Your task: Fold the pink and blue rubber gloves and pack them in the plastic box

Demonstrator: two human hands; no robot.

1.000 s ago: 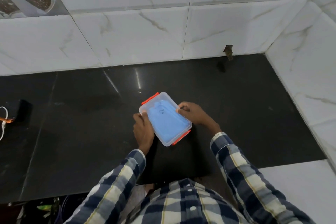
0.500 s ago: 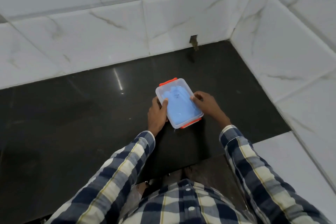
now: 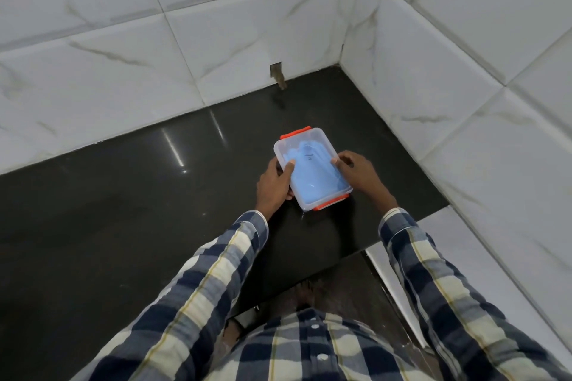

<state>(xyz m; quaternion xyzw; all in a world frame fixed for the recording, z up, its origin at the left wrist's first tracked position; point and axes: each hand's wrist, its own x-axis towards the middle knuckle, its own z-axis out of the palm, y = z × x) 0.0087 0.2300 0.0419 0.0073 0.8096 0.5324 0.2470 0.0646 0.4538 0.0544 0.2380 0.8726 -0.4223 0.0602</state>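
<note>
the left hand is gripping the plastic box along its left long side, the thumb lying curled over the lid's edge and the other fingers wrapping down the wall. the right hand is gripping the opposite long side, fingertips bending onto the lid near its right rim. the box is sitting between both hands with its clear lid on, and orange clips are showing at the near and far short ends. a blue glove is lying inside, showing through the lid; a pink glove is not showing from this angle. the box is resting on the dark countertop, near the corner where the white marble-look wall tiles are meeting. checked blue and cream sleeves are reaching forward from the bottom of the view toward the box.
</note>
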